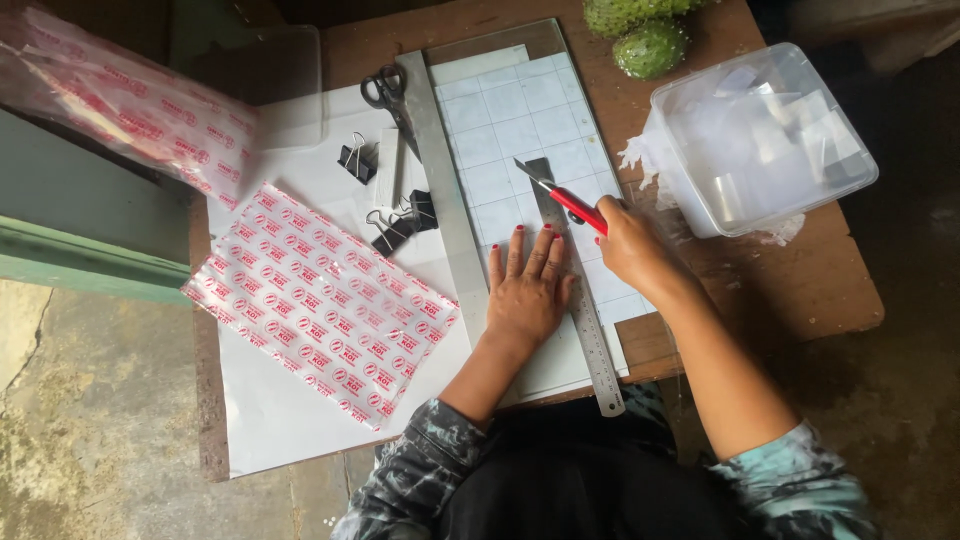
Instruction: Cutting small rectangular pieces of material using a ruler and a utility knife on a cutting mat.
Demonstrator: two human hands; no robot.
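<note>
While the left hand (527,285) lies flat, fingers spread, on the gridded sheet (510,130), its fingers touch the steel ruler (578,290). The right hand (630,245) is clamped on a red-handled cutter (560,195), blade against the ruler's far end. Left of the left hand: 3 binder clips (390,200), scissors (385,90), printed red-and-white bags (320,300). Beyond the right hand: clear plastic tub (765,135).
</note>
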